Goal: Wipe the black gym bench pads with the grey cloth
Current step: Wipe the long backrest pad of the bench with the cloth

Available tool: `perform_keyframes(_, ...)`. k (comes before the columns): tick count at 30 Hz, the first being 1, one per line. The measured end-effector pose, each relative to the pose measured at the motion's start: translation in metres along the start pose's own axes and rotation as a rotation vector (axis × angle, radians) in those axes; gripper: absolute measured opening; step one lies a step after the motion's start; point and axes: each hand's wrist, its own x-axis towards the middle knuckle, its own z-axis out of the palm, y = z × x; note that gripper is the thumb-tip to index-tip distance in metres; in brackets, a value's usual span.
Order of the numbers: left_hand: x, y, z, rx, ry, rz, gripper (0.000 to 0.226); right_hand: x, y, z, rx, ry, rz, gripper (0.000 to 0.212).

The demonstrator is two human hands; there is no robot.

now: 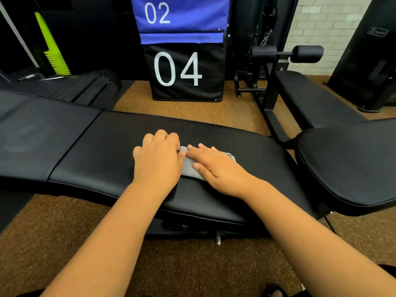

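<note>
Grey cloth (189,166) on bench pad (107,151), left grip (157,156) curled on its edge, right grip (214,166) flat atop

Even indoor light from above; soft sheen on the black desk pad (120,146), faint shadows under the forearms, dark upper left corner, wide-angle bending at edges, sharp throughout

Centre pad (111,146): smooth black vinyl-like cover, faint sheen. Cloth (189,166): grey, ribbed knit, matt. Floor (182,264), bottom: brown, speckled, rough.
</note>
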Motion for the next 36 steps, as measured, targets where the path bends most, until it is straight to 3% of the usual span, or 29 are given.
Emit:
perform_keyframes(8,-0.027,-0.029,-0.009,0.088,0.074,0.002,0.022,0.044,0.003,-0.002,-0.074,-0.088,0.187,0.053)
perform_keyframes(14,-0.030,-0.056,-0.004,0.073,0.060,-0.038,0.028,0.000,-0.032,0.011,-0.112,-0.106,-0.031,0.054)
perform_keyframes(16,-0.029,-0.059,-0.002,0.068,0.059,-0.036,0.028,0.006,-0.024,0.007,-0.064,-0.115,-0.027,0.052)
perform_keyframes(23,-0.033,-0.062,0.006,-0.004,0.099,-0.036,0.033,0.074,0.017,-0.004,-0.098,-0.075,0.327,0.050)
perform_keyframes(31,-0.030,-0.063,0.012,-0.012,0.104,-0.009,0.027,-0.007,-0.047,0.012,-0.107,-0.122,0.007,0.060)
perform_keyframes(36,-0.030,-0.062,0.012,-0.012,0.108,-0.013,0.028,0.027,-0.019,0.002,-0.030,-0.128,0.113,0.052)
